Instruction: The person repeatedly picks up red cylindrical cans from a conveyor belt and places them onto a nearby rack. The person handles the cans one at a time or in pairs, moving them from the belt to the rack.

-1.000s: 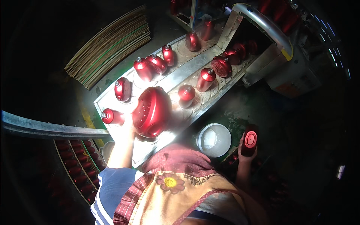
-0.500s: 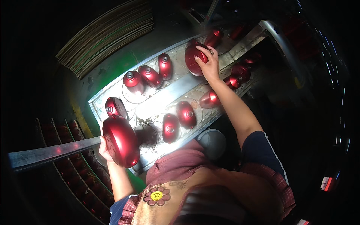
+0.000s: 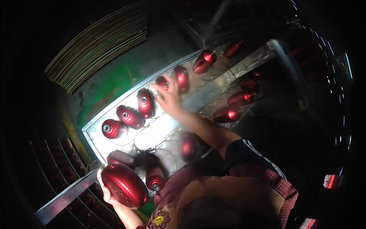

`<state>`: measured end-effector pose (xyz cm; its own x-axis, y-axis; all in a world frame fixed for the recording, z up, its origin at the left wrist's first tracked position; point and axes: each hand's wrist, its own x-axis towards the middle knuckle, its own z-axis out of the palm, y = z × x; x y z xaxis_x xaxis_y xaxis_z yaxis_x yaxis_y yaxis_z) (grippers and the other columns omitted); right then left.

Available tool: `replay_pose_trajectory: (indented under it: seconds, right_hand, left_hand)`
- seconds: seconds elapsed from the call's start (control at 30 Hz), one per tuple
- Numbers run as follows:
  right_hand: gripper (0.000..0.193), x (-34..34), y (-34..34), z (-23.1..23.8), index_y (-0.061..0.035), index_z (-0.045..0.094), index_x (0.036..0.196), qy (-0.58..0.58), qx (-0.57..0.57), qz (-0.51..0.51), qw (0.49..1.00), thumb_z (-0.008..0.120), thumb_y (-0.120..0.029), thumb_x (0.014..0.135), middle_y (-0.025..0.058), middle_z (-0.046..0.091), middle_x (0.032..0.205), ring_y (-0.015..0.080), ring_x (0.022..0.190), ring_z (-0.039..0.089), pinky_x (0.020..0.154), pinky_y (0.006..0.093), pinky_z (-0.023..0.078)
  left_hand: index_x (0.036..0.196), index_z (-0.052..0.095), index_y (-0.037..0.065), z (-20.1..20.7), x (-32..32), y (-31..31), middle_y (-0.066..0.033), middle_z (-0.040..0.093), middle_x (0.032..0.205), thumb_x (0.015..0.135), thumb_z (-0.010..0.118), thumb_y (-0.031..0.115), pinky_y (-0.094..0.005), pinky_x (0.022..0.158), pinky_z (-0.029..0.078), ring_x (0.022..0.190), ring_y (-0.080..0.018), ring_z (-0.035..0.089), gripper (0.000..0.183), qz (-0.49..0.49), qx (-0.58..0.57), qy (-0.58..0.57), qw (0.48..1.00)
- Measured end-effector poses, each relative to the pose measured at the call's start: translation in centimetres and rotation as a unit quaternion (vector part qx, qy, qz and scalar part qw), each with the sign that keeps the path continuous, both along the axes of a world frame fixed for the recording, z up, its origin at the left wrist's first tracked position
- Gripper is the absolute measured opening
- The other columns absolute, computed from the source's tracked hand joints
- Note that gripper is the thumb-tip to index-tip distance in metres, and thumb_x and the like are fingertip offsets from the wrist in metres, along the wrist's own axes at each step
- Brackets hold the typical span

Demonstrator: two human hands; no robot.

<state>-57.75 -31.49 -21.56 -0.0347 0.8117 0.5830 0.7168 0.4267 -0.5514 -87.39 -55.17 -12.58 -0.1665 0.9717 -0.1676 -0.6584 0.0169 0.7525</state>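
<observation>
My left hand [image 3: 106, 192] grips a large, glossy dark-red oval bottle [image 3: 127, 187] from its left side. A line of small marks shows on the bottle's upper face, and my fingers beneath it are hidden. Over the far row of the tray, my right hand [image 3: 169, 97] is blurred, its fingers spread in front of a small red bottle [image 3: 164, 82]. Whether they touch it I cannot tell. Beside that hand lies another red bottle [image 3: 182, 78]. To its left stand several more with round necks, including one red bottle [image 3: 145, 101].
The long metal tray [image 3: 89, 131] slants across the view, with a raised bar [image 3: 206, 93] along its middle. Near my body are red bottles [image 3: 155, 180]. A metal strip [image 3: 68, 196] juts out lower left. Stacked flat sheets [image 3: 99, 42] lie at the upper left.
My right hand has come off the large red bottle and moved left along the far row. My left hand still holds its bottle, now lower in the picture. The whole view has shifted.
</observation>
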Motion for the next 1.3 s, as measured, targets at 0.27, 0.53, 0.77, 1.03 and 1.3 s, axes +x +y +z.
replay_pose_trajectory:
  seconds: [0.27, 0.53, 0.77, 1.03, 1.3]
  right_hand:
    - [0.047, -6.3, -0.8, -0.1, -0.0202, 0.054, 0.129, 0.001, -0.317, 0.121, 0.941, 0.069, -0.035, 0.087, 0.0080, 0.065, 0.091, 0.0278, 0.084, 0.068, 0.073, 0.0426, 0.053]
    - [0.028, -10.7, -0.1, -1.3, -0.0111, 0.061, 0.108, 0.044, -0.287, 0.216, 0.932, 0.066, -0.013, 0.081, 0.0132, 0.068, 0.100, 0.0364, 0.096, 0.065, 0.081, 0.0483, 0.049]
    - [0.044, -12.1, -2.0, 0.2, -0.0118, 0.059, 0.125, 0.085, -0.297, 0.269, 0.912, 0.066, -0.012, 0.082, 0.0131, 0.066, 0.088, 0.0296, 0.082, 0.065, 0.071, 0.0428, 0.051]
    - [0.049, -0.5, -8.1, 3.0, -0.0097, 0.055, 0.135, 0.237, -0.310, 0.305, 0.869, 0.070, -0.015, 0.089, 0.0025, 0.060, 0.079, 0.0109, 0.073, 0.057, 0.066, 0.0305, 0.049]
    - [0.026, 22.0, -20.3, 6.0, -0.0030, 0.063, 0.118, 0.427, -0.242, -0.061, 0.869, 0.064, -0.004, 0.092, -0.0042, 0.056, 0.084, 0.0031, 0.074, 0.050, 0.067, 0.0191, 0.041]
  left_hand:
    - [0.146, 0.039, 0.007, -4.0, 10.5, 8.9, -0.0164, 0.051, 0.139, 0.091, 0.063, 0.044, -0.0500, 0.103, 0.047, 0.122, -0.0345, 0.055, 0.071, -0.157, -0.082, 0.027, 0.984]
    - [0.146, 0.039, 0.006, -3.2, 11.6, 8.7, -0.0162, 0.051, 0.140, 0.091, 0.063, 0.044, -0.0496, 0.103, 0.047, 0.123, -0.0337, 0.055, 0.072, -0.199, -0.090, 0.053, 0.975]
    - [0.146, 0.039, 0.005, -2.6, 12.3, 7.4, -0.0160, 0.050, 0.140, 0.091, 0.063, 0.044, -0.0493, 0.103, 0.047, 0.123, -0.0330, 0.055, 0.072, -0.185, -0.079, 0.083, 0.976]
    - [0.147, 0.039, 0.003, 1.2, 9.4, 4.4, -0.0158, 0.049, 0.141, 0.092, 0.063, 0.044, -0.0489, 0.103, 0.047, 0.123, -0.0322, 0.054, 0.073, -0.111, -0.021, 0.113, 0.987]
    - [0.148, 0.041, 0.004, 8.4, 13.0, 11.9, -0.0135, 0.052, 0.139, 0.095, 0.063, 0.026, -0.0410, 0.105, 0.046, 0.125, -0.0257, 0.053, 0.061, -0.108, 0.098, 0.218, 0.965]
